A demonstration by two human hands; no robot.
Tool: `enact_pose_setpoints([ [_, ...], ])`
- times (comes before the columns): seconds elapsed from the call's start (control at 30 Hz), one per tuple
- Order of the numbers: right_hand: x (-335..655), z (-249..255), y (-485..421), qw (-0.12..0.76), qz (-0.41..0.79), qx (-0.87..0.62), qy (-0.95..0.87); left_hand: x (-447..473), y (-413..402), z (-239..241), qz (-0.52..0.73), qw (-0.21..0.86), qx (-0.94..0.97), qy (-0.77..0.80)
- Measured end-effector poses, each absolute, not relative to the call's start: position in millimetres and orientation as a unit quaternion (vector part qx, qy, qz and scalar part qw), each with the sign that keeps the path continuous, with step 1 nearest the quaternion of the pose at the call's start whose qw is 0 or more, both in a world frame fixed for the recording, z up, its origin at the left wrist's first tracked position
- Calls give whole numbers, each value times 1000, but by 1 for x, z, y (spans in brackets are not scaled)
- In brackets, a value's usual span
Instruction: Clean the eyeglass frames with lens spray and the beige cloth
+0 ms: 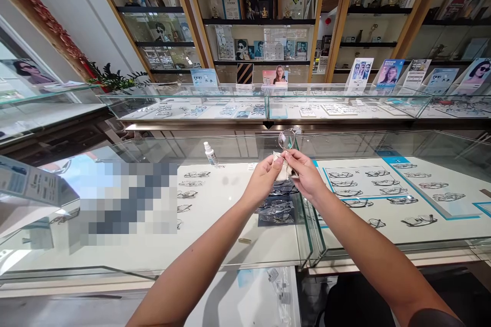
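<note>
**Glass counter, spectacles mid-wipe**

You hold a pair of spectacles (287,140) above the display case (215,245). Your left hand (264,176) pinches a pale cloth (282,169) against them, and your right hand (307,176) grips the frame. Wiping looks underway, not finished. A spray bottle (210,153) stands near.

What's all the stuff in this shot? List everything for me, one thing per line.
eyeglasses: one pair, clear lenses, thin frame, held up between both hands
cloth: one, pale, bunched between the hands under the eyeglasses
spray bottle: one, white, standing on the near counter
near counter: one, clear glass, below the hands
display frames: many, dark and silvery, in rows under the counter glass
far counter: one, clear glass, across the aisle
shelves: several, dark, back wall, with pictures
plant: one, green, left
left hand: fingers on the cloth
right hand: fingers pinching the eyeglasses
</note>
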State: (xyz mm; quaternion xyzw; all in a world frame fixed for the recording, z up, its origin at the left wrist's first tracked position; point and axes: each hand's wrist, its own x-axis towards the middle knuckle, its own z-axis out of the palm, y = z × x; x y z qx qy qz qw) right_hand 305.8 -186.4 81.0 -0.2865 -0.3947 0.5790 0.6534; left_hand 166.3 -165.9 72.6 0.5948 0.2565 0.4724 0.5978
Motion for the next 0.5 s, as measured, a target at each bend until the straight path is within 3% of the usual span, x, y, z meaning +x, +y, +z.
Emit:
enact_pose_setpoints([
  [0.3, 309, 80, -184, 648, 582, -294, -394, 161, -165, 85, 436, 652, 566, 254],
  [0.5, 311, 76, -180, 665, 585, -281, -370, 166, -170, 81, 466, 631, 572, 238],
])
